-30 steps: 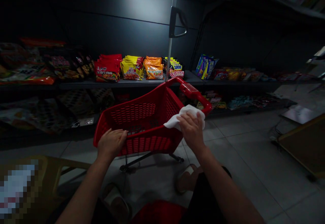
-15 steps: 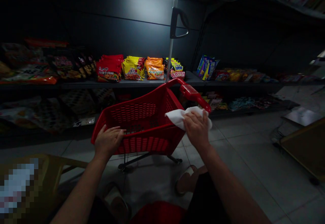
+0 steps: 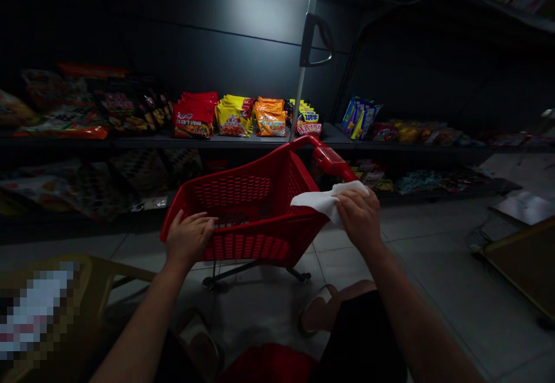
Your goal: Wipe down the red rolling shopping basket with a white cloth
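A small red shopping cart [image 3: 243,241] with a perforated basket stands in front of me, its handle [image 3: 332,160] at the upper right. My left hand [image 3: 191,238] rests on the near rim toward the left end, fingers stretched out and thumb apart. In my right hand [image 3: 358,212] is a bunched white cloth [image 3: 318,201], pressed against the lower end of the handle. One corner of the cloth reaches left over the basket's edge. My right fingertips are partly hidden in its folds.
Behind the cart runs a shelf [image 3: 247,142] with red, yellow and orange noodle packets [image 3: 271,118]. A grey pole [image 3: 299,96] with a dark handle rises there. A yellowish stool [image 3: 93,279] stands at left, a wheeled brown unit [image 3: 520,261] at right.
My right hand has moved right with the cloth, along the handle's lower end. My left hand keeps its place on the rim. The view has shifted slightly.
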The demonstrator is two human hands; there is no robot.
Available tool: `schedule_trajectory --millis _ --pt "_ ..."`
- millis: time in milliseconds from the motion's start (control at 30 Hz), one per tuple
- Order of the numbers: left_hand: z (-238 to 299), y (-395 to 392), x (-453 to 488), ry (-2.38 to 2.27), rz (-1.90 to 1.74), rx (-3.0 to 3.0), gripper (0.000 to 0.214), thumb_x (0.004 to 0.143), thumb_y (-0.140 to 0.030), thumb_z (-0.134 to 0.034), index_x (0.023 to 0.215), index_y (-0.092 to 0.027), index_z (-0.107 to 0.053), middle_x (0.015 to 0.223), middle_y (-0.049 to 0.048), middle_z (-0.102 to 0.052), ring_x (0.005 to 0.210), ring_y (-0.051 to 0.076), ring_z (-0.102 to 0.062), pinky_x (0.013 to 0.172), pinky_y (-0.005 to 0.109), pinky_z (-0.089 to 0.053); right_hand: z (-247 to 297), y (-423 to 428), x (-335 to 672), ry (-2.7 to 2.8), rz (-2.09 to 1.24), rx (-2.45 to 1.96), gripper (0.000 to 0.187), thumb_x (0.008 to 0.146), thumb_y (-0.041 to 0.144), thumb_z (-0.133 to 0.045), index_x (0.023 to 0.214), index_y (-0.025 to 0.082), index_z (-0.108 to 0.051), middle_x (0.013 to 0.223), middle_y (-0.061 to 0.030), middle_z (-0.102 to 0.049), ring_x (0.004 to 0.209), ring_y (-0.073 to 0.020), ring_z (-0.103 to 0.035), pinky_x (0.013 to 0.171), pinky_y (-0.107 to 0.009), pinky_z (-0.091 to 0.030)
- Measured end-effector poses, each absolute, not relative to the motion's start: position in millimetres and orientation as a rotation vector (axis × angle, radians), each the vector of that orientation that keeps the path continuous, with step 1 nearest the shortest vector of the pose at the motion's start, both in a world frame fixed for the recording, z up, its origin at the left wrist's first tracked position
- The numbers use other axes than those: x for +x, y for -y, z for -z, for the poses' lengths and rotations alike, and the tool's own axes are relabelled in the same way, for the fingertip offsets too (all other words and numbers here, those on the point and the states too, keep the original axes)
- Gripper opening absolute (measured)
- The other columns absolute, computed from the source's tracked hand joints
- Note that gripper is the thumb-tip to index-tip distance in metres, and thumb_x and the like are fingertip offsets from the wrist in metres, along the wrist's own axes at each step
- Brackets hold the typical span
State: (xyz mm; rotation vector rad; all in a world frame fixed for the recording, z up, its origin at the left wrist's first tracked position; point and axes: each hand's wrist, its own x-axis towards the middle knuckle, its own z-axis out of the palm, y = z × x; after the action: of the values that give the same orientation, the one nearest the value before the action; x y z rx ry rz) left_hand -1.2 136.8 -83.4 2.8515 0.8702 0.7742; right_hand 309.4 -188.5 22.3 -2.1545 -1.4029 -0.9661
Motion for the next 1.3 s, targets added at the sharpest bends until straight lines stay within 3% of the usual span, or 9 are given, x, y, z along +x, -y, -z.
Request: schedule_trajectory --millis 100,167,233,367,567,733,867,1067,1300 --pt "77.9 -119.3 11.6 -1.005 -0.902 2.748 0.037 0.100 -0.040 -0.039 0.106 -0.030 -0.074 0.124 0.0023 -0.074 0.132 0.031 -0.053 0.119 0.067 -0.009 -18.4 173.8 282.5 1.383 0.956 -2.223 0.022 0.102 0.030 -0.051 0.107 0.023 -0.071 0.111 -0.0046 -0.074 0.115 -0.0243 -0.059 0.114 -0.046 -0.025" --pt "73.7 -98.2 27.0 -0.945 -0.958 2.691 0.035 0.100 -0.039 -0.039 0.116 -0.031 -0.070 0.133 0.0041 -0.069 0.137 0.032 -0.048 0.118 0.069 -0.006 -17.2 164.9 262.3 1.414 0.948 -2.233 0.020 0.101 0.029 -0.052 0.109 0.023 -0.070 0.110 -0.0045 -0.074 0.112 -0.0241 -0.060 0.113 -0.046 -0.026" --pt "70.9 -75.8 43.6 -0.722 -0.907 2.689 0.033 0.101 -0.040 -0.040 0.118 -0.032 -0.068 0.134 0.0019 -0.069 0.138 0.029 -0.048 0.120 0.066 -0.005 -18.5 161.9 247.6 1.489 0.957 -2.200 0.021 0.101 0.028 -0.054 0.115 0.024 -0.069 0.112 -0.0040 -0.075 0.111 -0.0235 -0.060 0.112 -0.045 -0.027" --pt "72.2 -55.8 60.5 -0.754 -1.008 2.543 0.034 0.102 -0.041 -0.038 0.101 -0.028 -0.070 0.112 0.0023 -0.076 0.126 0.027 -0.057 0.120 0.062 -0.002 -29.1 174.5 251.0 1.792 0.920 -2.046 0.028 0.101 0.027 -0.056 0.128 0.025 -0.063 0.121 -0.0035 -0.073 0.115 -0.0213 -0.061 0.111 -0.041 -0.031" --pt "77.0 -71.9 48.2 -0.766 -1.046 2.520 0.033 0.100 -0.039 -0.040 0.093 -0.031 -0.072 0.102 -0.0013 -0.078 0.120 0.025 -0.059 0.117 0.055 -0.014 -40.5 189.9 288.0 1.644 0.755 -1.873 0.018 0.101 0.024 -0.052 0.107 0.022 -0.070 0.110 -0.0036 -0.074 0.115 -0.0208 -0.063 0.118 -0.048 -0.032" --pt "73.5 -83.7 37.6 -0.818 -1.062 2.505 0.035 0.099 -0.039 -0.038 0.093 -0.030 -0.072 0.102 -0.0008 -0.077 0.116 0.024 -0.060 0.113 0.051 -0.019 -37.0 184.0 257.1 1.668 0.708 -1.746 0.020 0.098 0.020 -0.055 0.112 0.023 -0.069 0.106 -0.0034 -0.074 0.108 -0.0199 -0.064 0.117 -0.049 -0.037" --pt "70.0 -100.7 23.4 -0.792 -1.000 2.528 0.037 0.097 -0.039 -0.037 0.089 -0.030 -0.072 0.100 -0.0012 -0.077 0.111 0.023 -0.061 0.110 0.050 -0.023 -44.8 184.4 241.0 1.871 0.655 -1.599 0.022 0.098 0.024 -0.057 0.117 0.022 -0.067 0.106 -0.0027 -0.075 0.105 -0.0171 -0.065 0.114 -0.043 -0.040" --pt "64.4 -113.9 12.2 -0.726 -0.914 2.530 0.039 0.094 -0.037 -0.036 0.079 -0.027 -0.069 0.093 -0.0002 -0.076 0.106 0.022 -0.062 0.110 0.048 -0.024 -48.5 174.3 278.3 1.885 0.454 -1.468 0.040 0.105 0.038 -0.033 0.102 0.024 -0.071 0.105 -0.0021 -0.076 0.108 -0.0184 -0.068 0.118 -0.049 -0.036" --pt "63.0 -123.1 18.5 -0.748 -0.929 2.516 0.040 0.095 -0.037 -0.034 0.087 -0.026 -0.072 0.101 0.0021 -0.076 0.113 0.024 -0.061 0.116 0.049 -0.024 -38.1 175.2 247.1 1.687 0.469 -1.494 0.043 0.104 0.036 -0.031 0.099 0.024 -0.072 0.098 -0.0034 -0.076 0.109 -0.0213 -0.066 0.118 -0.053 -0.035"
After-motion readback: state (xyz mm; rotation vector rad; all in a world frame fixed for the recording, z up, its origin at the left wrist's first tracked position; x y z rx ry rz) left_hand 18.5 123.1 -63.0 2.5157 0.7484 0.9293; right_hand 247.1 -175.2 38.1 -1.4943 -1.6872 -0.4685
